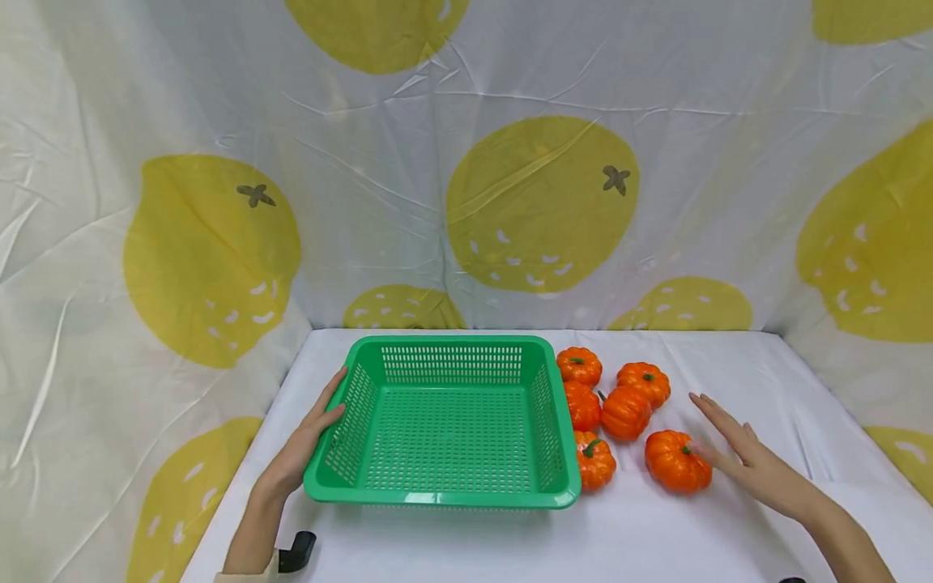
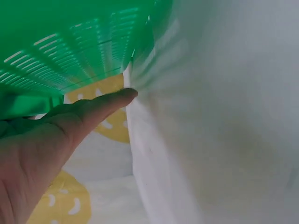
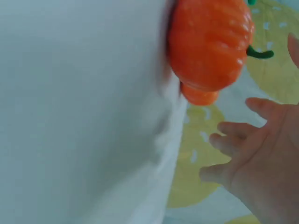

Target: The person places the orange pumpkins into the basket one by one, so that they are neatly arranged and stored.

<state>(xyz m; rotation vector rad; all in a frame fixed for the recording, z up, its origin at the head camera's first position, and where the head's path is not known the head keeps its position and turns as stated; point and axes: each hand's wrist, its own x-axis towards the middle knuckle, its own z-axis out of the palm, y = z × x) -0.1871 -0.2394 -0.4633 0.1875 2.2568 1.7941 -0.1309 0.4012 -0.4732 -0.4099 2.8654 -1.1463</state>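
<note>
A green plastic basket (image 1: 445,500) with slotted walls stands on the white cloth, with nothing inside. My left hand (image 1: 302,445) touches its left side, fingers stretched along the outer wall. In the left wrist view, a straight finger (image 2: 100,107) lies beside the basket's green wall (image 2: 84,51). To the right of the basket sit several small orange pumpkins with green stems. The nearest pumpkin (image 1: 678,461) lies apart from the others, just left of my right hand (image 1: 761,470). That hand holds nothing, its fingers spread; the right wrist view shows the palm (image 3: 266,163) beside a pumpkin (image 3: 210,44).
Several other pumpkins cluster by the basket's right wall, including one at the back (image 1: 579,366) and one in front (image 1: 594,461). White cloth (image 1: 656,542) covers the table. Lemon-patterned curtains (image 1: 379,202) enclose the back and both sides.
</note>
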